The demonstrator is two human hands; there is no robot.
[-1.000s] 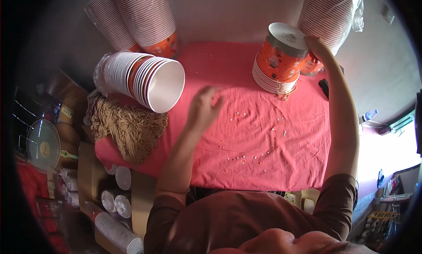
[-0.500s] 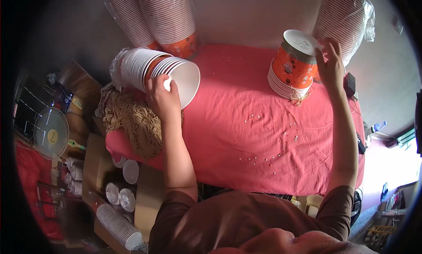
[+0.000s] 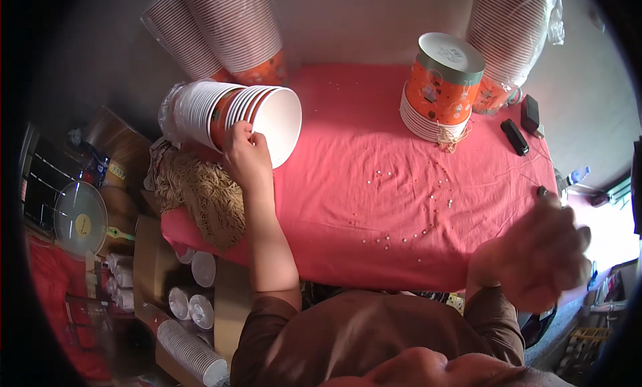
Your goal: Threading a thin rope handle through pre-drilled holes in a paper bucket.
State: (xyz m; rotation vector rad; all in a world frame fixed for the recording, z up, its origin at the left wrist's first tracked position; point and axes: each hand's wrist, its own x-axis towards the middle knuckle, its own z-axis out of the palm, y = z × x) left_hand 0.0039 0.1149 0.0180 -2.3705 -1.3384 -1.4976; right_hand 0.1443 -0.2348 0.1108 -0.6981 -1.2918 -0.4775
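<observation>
1. White-rimmed orange paper-tub stack [image 3: 231,111] lies sideways at the left of the pink cloth-covered worktop [image 3: 324,206].
2. Left hand [image 3: 247,158] grips the stack's front rims.
3. Right hand [image 3: 540,256], blurred, is near the worktop's right edge; I cannot tell whether it is clenched.

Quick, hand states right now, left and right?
Left hand: curled at the rim of the end bucket; whether it grips cannot be told.
Right hand: raised and blurred; open or closed cannot be told.
</observation>
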